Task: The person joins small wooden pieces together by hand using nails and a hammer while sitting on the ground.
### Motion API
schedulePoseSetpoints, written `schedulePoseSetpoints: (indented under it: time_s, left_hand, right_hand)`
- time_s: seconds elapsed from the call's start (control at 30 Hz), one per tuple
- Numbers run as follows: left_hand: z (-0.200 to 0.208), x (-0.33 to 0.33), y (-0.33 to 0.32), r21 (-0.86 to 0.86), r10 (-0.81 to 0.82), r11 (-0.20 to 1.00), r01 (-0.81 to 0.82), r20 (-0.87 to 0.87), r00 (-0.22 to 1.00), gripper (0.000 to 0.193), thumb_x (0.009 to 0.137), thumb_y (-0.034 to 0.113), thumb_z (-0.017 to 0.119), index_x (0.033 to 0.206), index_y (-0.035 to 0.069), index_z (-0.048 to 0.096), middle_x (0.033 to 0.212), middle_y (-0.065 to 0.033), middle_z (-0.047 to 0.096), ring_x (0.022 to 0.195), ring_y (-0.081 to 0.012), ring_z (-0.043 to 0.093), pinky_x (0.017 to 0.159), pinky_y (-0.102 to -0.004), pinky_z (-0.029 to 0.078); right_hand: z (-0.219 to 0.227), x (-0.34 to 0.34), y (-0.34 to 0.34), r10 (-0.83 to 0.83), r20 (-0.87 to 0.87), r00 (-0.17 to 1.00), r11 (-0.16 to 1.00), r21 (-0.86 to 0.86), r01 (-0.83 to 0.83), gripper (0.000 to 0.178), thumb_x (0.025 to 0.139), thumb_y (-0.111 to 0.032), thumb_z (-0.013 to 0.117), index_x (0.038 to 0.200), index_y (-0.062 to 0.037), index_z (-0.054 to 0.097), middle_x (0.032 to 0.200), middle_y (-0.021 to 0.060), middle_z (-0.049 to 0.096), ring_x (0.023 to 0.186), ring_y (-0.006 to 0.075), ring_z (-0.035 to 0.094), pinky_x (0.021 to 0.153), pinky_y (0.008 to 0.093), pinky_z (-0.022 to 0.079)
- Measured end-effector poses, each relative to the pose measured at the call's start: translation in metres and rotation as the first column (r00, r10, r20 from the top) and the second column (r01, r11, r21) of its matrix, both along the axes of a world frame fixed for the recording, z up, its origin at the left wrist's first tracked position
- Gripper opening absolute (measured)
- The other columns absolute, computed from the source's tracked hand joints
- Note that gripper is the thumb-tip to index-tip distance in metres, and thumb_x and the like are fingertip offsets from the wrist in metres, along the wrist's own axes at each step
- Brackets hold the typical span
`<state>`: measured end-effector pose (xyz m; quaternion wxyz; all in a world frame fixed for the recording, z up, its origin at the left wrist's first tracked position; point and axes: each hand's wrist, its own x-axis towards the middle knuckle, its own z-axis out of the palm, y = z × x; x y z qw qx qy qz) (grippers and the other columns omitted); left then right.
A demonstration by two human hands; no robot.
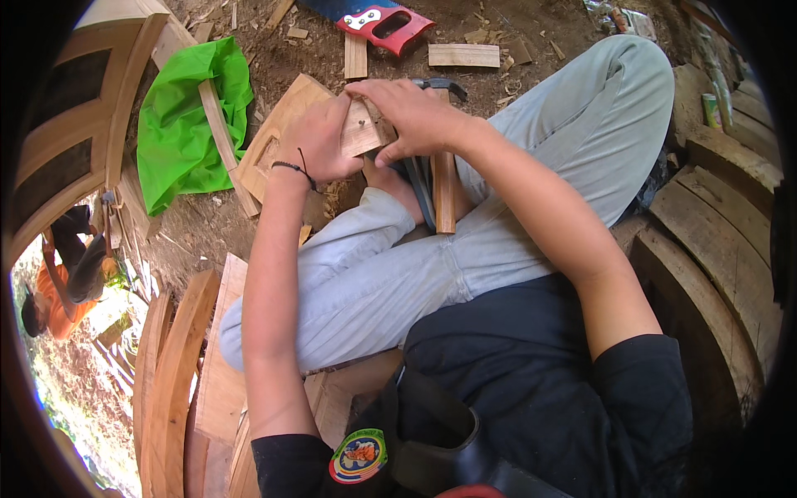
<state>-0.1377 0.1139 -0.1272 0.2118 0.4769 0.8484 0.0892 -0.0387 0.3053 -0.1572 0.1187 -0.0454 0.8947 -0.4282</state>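
Observation:
A small pale wood block (359, 133) with a dark spot, perhaps a nail head or hole, is held between my two hands above my crossed legs. My left hand (320, 137) is closed on its left side. From the right, my right hand (419, 116) wraps over its top edge, thumb low on the near side. A hammer (445, 195) with a wooden handle lies just right of the block, its dark head partly behind my right wrist. Beneath my left hand lies a wider wooden board (270, 137) with a carved recess.
A red-handled saw (390, 26) lies at the far side among offcuts (463, 56) and shavings. Left are a green bag (187, 124) with a wood strip (220, 133) across it and a framed wooden panel (104, 124). Planks (178, 382) stand near left; a person (66, 282) is beyond.

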Motion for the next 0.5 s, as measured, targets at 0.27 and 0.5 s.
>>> schedulePoseSetpoints:
  time_s: [0.27, 0.5]
  left_hand:
    - [-0.008, -0.001, -0.001, 0.04, -0.025, 0.999, 0.025, -0.006, 1.0, 0.081, 0.057, 0.029, 0.076, 0.126, -0.002, 0.048, 0.103, -0.022, 0.063, 0.098, -0.0414, 0.06, 0.083, -0.0474, 0.05]
    - [-0.006, 0.011, -0.001, 0.002, 0.045, 0.999, -0.045, -0.083, 0.996, 0.094, 0.059, 0.031, 0.078, 0.139, 0.0, 0.04, 0.111, -0.0187, 0.065, 0.105, -0.0376, 0.061, 0.086, -0.0468, 0.052]
  right_hand:
    - [0.001, -0.005, 0.007, 0.094, -0.003, 0.996, 0.995, -0.036, -0.094, 0.105, 0.065, -0.015, 0.087, 0.153, -0.0184, 0.029, 0.138, 0.0136, 0.055, 0.127, 0.0354, 0.05, 0.103, 0.0467, 0.044]
    - [-0.001, -0.003, 0.002, 0.112, 0.019, 0.994, 0.994, -0.02, -0.112, 0.111, 0.065, -0.012, 0.087, 0.155, -0.0156, 0.021, 0.141, 0.0191, 0.051, 0.133, 0.0393, 0.045, 0.107, 0.047, 0.041]
